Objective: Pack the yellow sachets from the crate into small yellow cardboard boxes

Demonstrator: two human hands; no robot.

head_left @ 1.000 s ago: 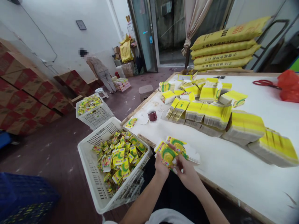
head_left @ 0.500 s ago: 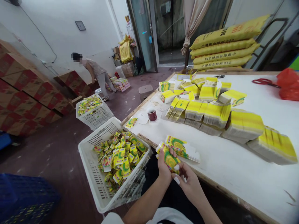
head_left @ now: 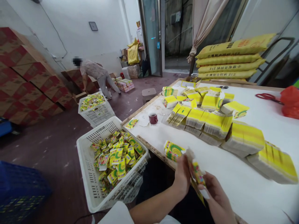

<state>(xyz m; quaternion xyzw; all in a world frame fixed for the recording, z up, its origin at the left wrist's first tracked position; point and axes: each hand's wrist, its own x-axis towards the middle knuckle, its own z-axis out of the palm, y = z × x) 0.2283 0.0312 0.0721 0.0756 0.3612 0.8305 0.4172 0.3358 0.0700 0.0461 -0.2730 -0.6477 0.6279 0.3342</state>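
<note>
Between my two hands, over the front edge of the table, is a yellow printed small carton [head_left: 197,172], blurred and seen partly edge-on. My left hand [head_left: 182,177] is closed on its left side. The fingers of my right hand [head_left: 216,189] grip its right side near a white flap. Just beyond my left hand, a short stack of flat yellow cartons [head_left: 172,150] lies on the white tabletop. Left of my lap, a white plastic basket [head_left: 87,174] holds a heap of folded yellow cartons [head_left: 119,155].
Long rows of stacked cartons [head_left: 217,123] stand across the table [head_left: 233,174]. A dark red mug [head_left: 153,118], red scissors [head_left: 267,97] and a red bag [head_left: 291,101] also lie there. A second basket [head_left: 98,110], a stool [head_left: 149,95] and a stooping person [head_left: 94,74] are farther off.
Both hands have moved right with the carton, which has turned from face-up to nearly edge-on. The person at the back has bent lower. My view has shifted slightly.
</note>
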